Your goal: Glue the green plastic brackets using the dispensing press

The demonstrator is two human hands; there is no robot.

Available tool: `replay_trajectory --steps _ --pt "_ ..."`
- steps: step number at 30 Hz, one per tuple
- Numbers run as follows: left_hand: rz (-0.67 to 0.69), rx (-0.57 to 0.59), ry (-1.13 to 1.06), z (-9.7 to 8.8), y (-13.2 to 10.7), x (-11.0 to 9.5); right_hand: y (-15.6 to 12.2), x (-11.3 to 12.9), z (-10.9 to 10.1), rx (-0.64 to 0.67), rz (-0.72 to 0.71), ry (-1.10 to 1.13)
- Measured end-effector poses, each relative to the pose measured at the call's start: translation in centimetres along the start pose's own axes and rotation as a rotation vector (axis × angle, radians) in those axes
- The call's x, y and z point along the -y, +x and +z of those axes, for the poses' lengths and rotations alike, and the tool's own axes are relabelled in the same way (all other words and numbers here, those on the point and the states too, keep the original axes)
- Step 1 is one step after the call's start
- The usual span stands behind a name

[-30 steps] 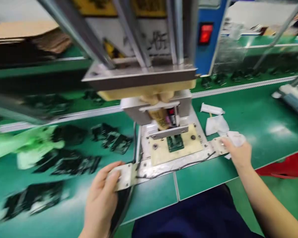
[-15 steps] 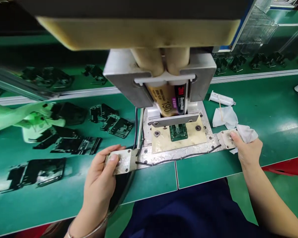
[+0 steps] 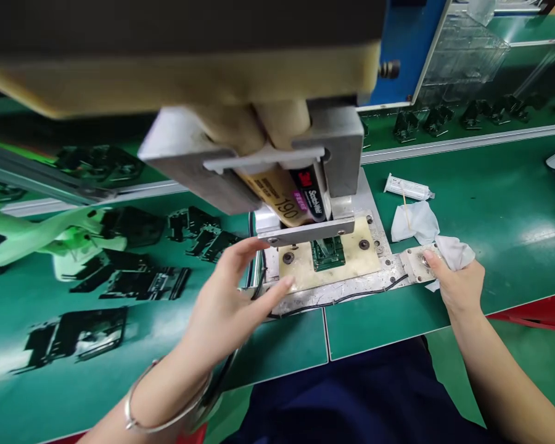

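A glue-dispensing press stands before me, with a 3M adhesive cartridge clamped in a metal bracket. Below it a small green part sits in a cream fixture plate on a metal base. My left hand is open, fingers spread, reaching over the base's left end toward the fixture. My right hand rests at the right metal tab, thumb on its button, fingers closed on a white wipe.
Several black plastic parts lie on the green mat at left, with green plastic pieces behind them. A glue syringe and crumpled tissue lie right of the press. More black parts line the far belt.
My left hand left the left button tab and moved right and up toward the fixture, fingers opening. The view shifted; my right hand stayed at the right tab.
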State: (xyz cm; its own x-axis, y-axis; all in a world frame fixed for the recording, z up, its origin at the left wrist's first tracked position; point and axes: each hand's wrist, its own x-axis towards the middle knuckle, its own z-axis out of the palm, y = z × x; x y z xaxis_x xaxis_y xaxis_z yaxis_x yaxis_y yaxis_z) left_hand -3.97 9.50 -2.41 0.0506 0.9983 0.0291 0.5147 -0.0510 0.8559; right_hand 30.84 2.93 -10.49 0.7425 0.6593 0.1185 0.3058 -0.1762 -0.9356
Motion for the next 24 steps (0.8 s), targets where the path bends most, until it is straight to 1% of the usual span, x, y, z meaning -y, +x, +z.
replay_trajectory --steps 2,3,5,9,12,14,16,18,21,24 --pt "0.052 0.161 0.032 1.1 1.1 -0.3 0.0 0.0 0.0 0.005 0.001 0.008" --pt "0.056 0.223 0.021 1.6 1.6 -0.4 0.0 0.0 -0.1 0.007 0.007 0.011" --pt "0.046 0.308 0.013 2.5 2.4 -0.6 0.1 -0.1 -0.1 0.007 0.024 0.015" --pt "0.06 0.382 -0.012 3.4 3.7 -1.3 0.2 -0.5 -0.1 0.011 0.023 -0.001" --pt "0.082 0.401 -0.066 3.5 4.2 -1.9 0.2 -0.5 -0.2 0.014 0.029 -0.019" --pt "0.068 0.43 -0.109 3.4 4.4 -2.5 0.2 -0.4 -0.3 0.015 0.048 -0.04" --pt "0.023 0.475 -0.178 3.1 4.5 -3.2 0.2 -0.3 -0.4 0.021 0.059 -0.049" --pt "-0.05 0.519 -0.225 2.7 4.4 -4.0 0.1 -0.2 -0.3 0.028 0.056 -0.044" --pt "-0.191 0.584 -0.186 2.0 4.1 -4.8 0.3 0.0 0.0 0.028 0.034 -0.037" --pt "-0.355 0.766 -0.181 1.4 3.0 -5.0 0.4 0.1 0.0 -0.008 0.004 -0.048"
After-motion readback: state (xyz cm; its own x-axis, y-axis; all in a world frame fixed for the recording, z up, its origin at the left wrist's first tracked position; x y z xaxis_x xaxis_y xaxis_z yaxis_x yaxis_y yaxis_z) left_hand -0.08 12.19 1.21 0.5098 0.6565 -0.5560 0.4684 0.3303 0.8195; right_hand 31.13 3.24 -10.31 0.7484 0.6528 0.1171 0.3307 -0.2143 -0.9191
